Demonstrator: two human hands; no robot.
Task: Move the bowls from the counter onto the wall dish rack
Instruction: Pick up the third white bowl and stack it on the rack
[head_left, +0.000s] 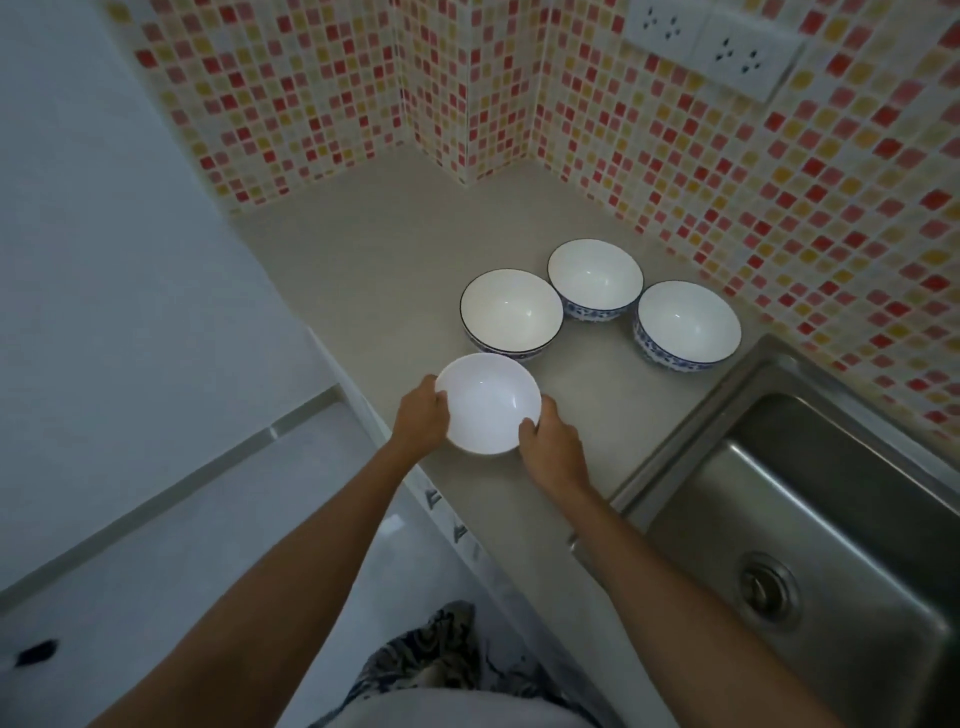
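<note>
Both forearms are stretched forward over the worktop (519, 519) edge, and a plain white bowl (488, 404) is clasped between the left hand (420, 415) and right hand (551, 448), fingers curled against opposite sides of its rim. The first pick-up seems to be in hand; whether the bowl is lifted clear cannot be told. Just behind it, three blue-patterned bowls (595, 280) are left waiting. The wall rack is not seen, so an upward carry is judged necessary.
</note>
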